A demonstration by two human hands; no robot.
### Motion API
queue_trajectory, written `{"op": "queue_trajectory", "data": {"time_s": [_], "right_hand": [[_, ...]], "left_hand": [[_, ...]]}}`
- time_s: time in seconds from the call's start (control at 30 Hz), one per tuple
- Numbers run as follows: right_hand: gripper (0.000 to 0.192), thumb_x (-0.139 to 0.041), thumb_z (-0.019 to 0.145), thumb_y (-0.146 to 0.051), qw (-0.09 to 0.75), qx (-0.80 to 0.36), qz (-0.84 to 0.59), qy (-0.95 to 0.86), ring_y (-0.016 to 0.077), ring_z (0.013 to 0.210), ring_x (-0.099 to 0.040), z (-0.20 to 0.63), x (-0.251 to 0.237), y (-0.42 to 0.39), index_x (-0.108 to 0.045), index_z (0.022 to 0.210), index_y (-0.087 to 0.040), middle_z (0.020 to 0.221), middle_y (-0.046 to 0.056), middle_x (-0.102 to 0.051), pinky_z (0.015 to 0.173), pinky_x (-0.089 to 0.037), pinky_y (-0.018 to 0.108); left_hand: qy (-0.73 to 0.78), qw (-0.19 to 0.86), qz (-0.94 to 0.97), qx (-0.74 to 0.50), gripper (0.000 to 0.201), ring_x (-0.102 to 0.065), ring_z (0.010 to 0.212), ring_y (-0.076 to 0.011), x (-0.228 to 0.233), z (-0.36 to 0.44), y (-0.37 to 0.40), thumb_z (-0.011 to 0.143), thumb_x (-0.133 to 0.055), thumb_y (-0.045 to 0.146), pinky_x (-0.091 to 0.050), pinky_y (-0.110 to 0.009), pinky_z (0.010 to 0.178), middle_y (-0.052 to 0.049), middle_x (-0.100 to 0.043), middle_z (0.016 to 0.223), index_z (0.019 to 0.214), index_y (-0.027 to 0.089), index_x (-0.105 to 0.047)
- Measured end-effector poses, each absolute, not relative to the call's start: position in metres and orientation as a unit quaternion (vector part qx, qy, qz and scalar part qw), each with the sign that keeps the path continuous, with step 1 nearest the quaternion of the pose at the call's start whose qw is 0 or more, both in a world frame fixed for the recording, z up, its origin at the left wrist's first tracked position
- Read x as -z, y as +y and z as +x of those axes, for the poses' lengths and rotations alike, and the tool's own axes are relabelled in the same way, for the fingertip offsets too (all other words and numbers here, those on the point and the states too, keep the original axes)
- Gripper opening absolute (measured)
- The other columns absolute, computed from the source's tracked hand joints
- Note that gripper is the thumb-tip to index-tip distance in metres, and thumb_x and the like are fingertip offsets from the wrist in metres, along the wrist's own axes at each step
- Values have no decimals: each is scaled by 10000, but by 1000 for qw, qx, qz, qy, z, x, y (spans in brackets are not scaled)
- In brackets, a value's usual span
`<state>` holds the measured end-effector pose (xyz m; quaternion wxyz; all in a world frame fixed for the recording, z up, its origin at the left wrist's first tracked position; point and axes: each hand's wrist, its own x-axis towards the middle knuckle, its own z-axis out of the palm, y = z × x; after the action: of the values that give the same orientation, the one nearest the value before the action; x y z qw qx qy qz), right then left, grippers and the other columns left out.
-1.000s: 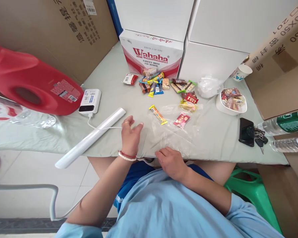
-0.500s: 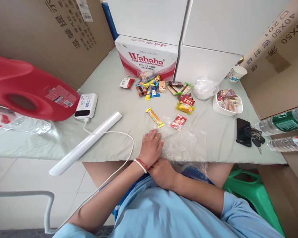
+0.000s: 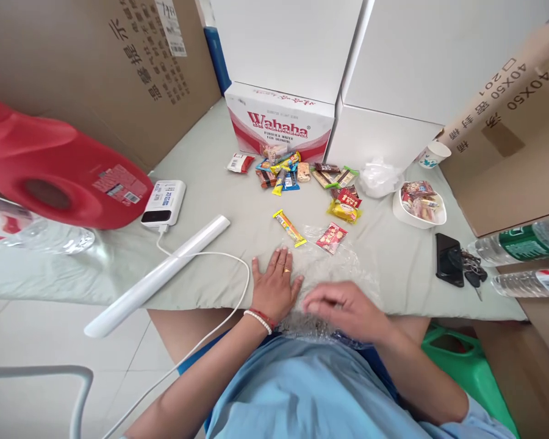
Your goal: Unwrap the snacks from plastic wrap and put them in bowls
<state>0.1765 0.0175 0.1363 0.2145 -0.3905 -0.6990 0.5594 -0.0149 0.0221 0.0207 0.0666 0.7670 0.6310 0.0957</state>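
Clear plastic bag lies at the table's near edge, pinned by the left hand, fingers spread flat; the right hand hovers over it, fingers loosely curled (blurred). It could slide off the edge. Snack bar and red packet sit at twelve o'clock, cable at nine.

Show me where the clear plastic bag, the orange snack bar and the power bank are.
clear plastic bag [image 3: 348,268]: head view, on its crinkled upper part, right of the hands.
orange snack bar [image 3: 290,228]: head view, middle of the wrapper.
power bank [image 3: 163,202]: head view, centre of its white top face.
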Motion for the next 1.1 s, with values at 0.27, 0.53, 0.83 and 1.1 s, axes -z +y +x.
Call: {"op": "queue_trajectory", "data": {"time_s": [0.27, 0.53, 0.83, 1.1], "right_hand": [[265, -566, 929, -412, 225, -393, -555, -698, 186, 823, -680, 215, -114, 140, -716, 928, -194, 897, 36, -752, 800, -533, 302], [405, -401, 1002, -118, 19, -54, -516, -855, 263, 1175, -641, 127, -105, 254, -657, 1316, -126, 1314, 174, -683, 961, -481, 348], [475, -358, 1045, -62, -69, 1, -438, -896, 271, 1247, -567, 59, -85, 310, -512, 1491, -123, 1400, 204, -591, 930, -457, 338], [349, -536, 1017, -219, -91, 18, -456, -885, 313, 1155, -627, 81, -114, 366, -677, 1313, -99, 1286, 192, -670, 954, -476, 388]], "left_hand": [[653, 56, 744, -133, 626, -396, 1525, -358, -21, -54, 25, 1039, -391, 448, -56, -759, 1232, -210, -377, 1644, 1585, 141, -410], [655, 59, 742, -131, 616, -390, 1531, -338, -22, -57, 22, 1044, -400, 431, -77, -727, 1248, -212, -364, 1647, 1586, 139, -410], [661, 80, 735, -132, 606, -393, 1530, -319, -26, -60, 22, 1048, -408, 435, -85, -705, 1265, -178, -375, 1647, 1580, 147, -422], [657, 101, 732, -149, 598, -411, 1518, -338, -26, -62, 23, 1046, -418, 426, -137, -704, 1260, -173, -409, 1631, 1582, 162, -426]]}}
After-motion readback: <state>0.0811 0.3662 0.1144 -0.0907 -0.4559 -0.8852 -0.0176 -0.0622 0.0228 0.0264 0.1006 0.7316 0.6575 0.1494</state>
